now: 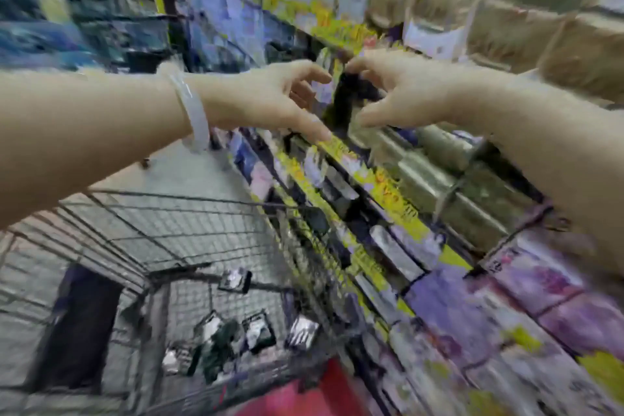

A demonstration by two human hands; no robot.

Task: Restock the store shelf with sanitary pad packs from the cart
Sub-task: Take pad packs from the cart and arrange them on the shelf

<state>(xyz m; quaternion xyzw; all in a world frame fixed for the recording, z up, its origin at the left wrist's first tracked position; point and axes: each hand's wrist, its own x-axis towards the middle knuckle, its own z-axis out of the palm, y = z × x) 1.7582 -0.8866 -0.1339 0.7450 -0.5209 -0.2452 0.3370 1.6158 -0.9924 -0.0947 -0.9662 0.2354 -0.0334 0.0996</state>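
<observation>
The whole frame is motion-blurred. Both my arms reach to a shelf [341,149] edged with yellow price strips. A dark sanitary pad pack [347,98] stands upright at the shelf front between my hands. My right hand [401,91] curves around its right side, with a fingertip at the top edge and others near the bottom. My left hand [266,98], with a pale bangle on the wrist, hovers just left of the pack, fingers spread and loosely bent. Below left is the wire cart [189,213], with several dark packs [256,331] lying in its bottom.
Rows of purple, white and olive packs fill the shelves on the right, above and below the hands. Brown cartons are stacked at the top right. A red object [304,392] sits at the cart's near end. Grey floor lies to the left.
</observation>
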